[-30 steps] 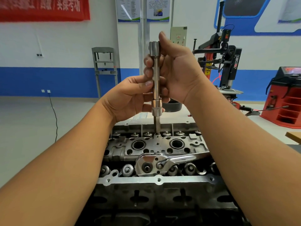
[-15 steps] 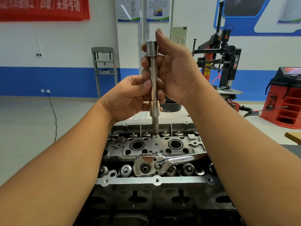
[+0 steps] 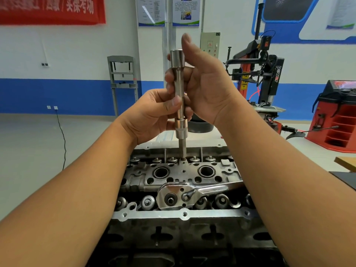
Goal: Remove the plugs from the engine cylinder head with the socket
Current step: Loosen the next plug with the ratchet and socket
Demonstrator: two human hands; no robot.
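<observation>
One socket [image 3: 181, 130] on one extension bar [image 3: 179, 87] stands upright, its bit seemingly seated on the far rail of the cylinder head [image 3: 181, 174], where one ratchet [image 3: 192, 192] lies. The left hand [image 3: 152, 114] pinches the bar low; the right hand [image 3: 204, 87] curls its fingers around it higher, thumb raised.

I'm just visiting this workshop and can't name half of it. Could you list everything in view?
Socket extension: one, silver, upright, tip on the cylinder head.
Cylinder head: one, grey metal, bottom centre.
Ratchet wrench: one, chrome, lying on the cylinder head.
Tyre machine: one, black and red, right background.
Red cabinet: one, far right.
Grey frame: one, by the back wall.
Red banner: one, top left.
Left hand: holds the extension low.
Right hand: holds it higher.
</observation>
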